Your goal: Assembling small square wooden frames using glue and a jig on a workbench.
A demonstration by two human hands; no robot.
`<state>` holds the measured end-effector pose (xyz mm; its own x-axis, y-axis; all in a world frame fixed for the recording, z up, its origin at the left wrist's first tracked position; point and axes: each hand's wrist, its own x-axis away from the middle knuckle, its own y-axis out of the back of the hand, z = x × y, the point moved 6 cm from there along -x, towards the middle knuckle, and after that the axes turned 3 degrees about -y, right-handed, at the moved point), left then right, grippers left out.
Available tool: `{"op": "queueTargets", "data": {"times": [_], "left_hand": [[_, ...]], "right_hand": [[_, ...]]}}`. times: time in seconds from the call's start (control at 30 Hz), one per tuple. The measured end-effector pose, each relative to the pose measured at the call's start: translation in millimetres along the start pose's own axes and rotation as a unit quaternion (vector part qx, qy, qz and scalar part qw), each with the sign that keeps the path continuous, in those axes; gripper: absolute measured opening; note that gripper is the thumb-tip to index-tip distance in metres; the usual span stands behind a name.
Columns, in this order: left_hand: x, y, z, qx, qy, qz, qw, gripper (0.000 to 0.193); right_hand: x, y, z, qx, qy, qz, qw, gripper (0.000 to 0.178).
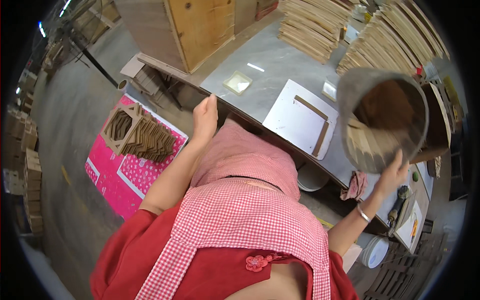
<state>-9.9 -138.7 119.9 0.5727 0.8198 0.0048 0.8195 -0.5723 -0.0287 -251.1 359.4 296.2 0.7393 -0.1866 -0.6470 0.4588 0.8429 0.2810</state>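
A grey, worn bucket hangs tilted above the right part of the worktable, its mouth facing me. Pale wooden strips lie inside it, against the lower wall. My right hand grips the bucket's lower rim, with a bracelet on that wrist. Beside the table's near left corner, my left hand is raised with its fingers curled together, and nothing shows in it. On the table, a white board carries two brown strips set in an L shape.
Wooden pieces are stacked high at the table's far side. A clear square dish sits near its left corner. Hexagonal wooden frames stand on a pink cover at left. A pink rag hangs at the edge; a white bucket stands below.
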Motion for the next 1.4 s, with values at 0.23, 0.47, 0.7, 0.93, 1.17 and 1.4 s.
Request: {"op": "queueTargets", "data": {"times": [0.23,0.47,0.7,0.93,1.17,1.4], "left_hand": [[-47.6,-48.5,-47.2,-0.46,-0.339,-0.022,0.82,0.061],[-84.2,-67.7,-6.8,-0.509,-0.266,0.041,0.818,0.076],[-83.4,-58.0,-2.4,-0.554,-0.305,0.004,0.775,0.077],[-110.8,-92.5,15.6,-0.473,-0.363,0.086,0.798,0.07],[-92.5,-103.2,3.7,-0.496,-0.357,0.07,0.789,0.071],[-97.0,-102.4,2.0,-0.504,-0.327,0.077,0.796,0.072]], "right_hand": [[39.1,91.8,-31.8,-0.072,-0.089,-0.094,0.989,0.035],[88.0,185.2,-32.0,-0.034,-0.194,-0.22,0.955,0.031],[113.0,266.5,-21.3,0.025,-0.143,-0.337,0.93,0.025],[150.8,317.8,-47.1,0.169,-0.221,-0.449,0.849,0.029],[146.7,277.0,-61.0,0.107,-0.212,-0.466,0.853,0.032],[128.2,255.4,-65.3,0.027,-0.186,-0.449,0.874,0.037]]}}
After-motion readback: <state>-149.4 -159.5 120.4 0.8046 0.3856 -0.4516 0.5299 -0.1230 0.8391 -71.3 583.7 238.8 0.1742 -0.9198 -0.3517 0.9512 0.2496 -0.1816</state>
